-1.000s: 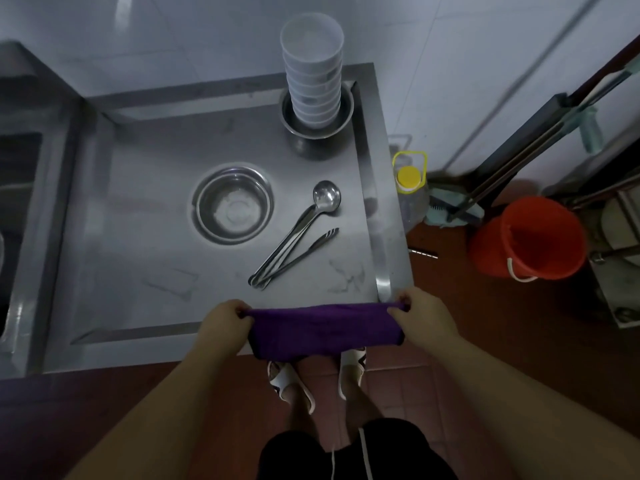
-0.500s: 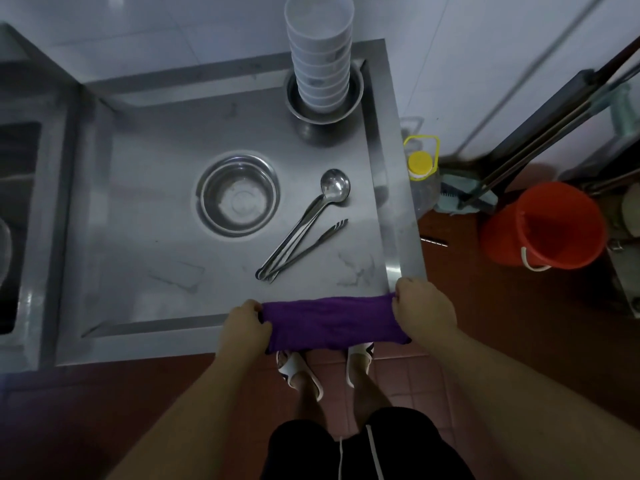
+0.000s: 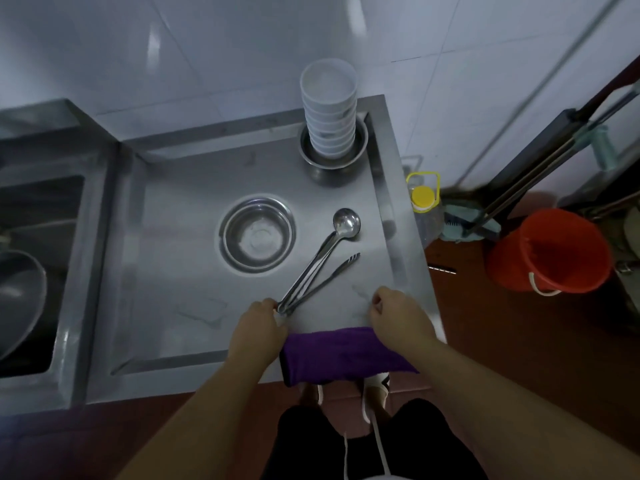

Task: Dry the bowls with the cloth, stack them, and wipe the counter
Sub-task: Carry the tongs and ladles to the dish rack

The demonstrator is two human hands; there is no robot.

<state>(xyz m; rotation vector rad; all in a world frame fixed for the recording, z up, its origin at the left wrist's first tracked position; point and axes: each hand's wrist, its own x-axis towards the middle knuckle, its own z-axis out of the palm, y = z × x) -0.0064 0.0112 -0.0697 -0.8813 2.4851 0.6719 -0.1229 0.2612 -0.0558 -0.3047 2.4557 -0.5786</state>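
Note:
A folded purple cloth [image 3: 343,355] lies across the front edge of the steel counter [image 3: 173,271], stretched between my wrists. My left hand [image 3: 258,330] and my right hand [image 3: 398,318] are both closed at the cloth's ends, palms down, and they hide the grip itself. The left fingertips touch the handle ends of the utensils. A tall stack of white bowls [image 3: 329,109] stands inside a steel bowl [image 3: 360,150] at the back right corner. Another steel bowl [image 3: 258,233] sits alone mid-counter.
A ladle [image 3: 346,223] and a fork [image 3: 334,273] lie diagonally right of the middle bowl. A sink [image 3: 41,209] with a pan [image 3: 17,299] is on the left. On the floor to the right are a yellow-capped bottle [image 3: 424,199], a red bucket [image 3: 550,251] and mop handles [image 3: 540,161].
Both hands have moved forward over the counter, bringing the cloth from in front of the edge onto it. The left hand now reaches the utensil handles.

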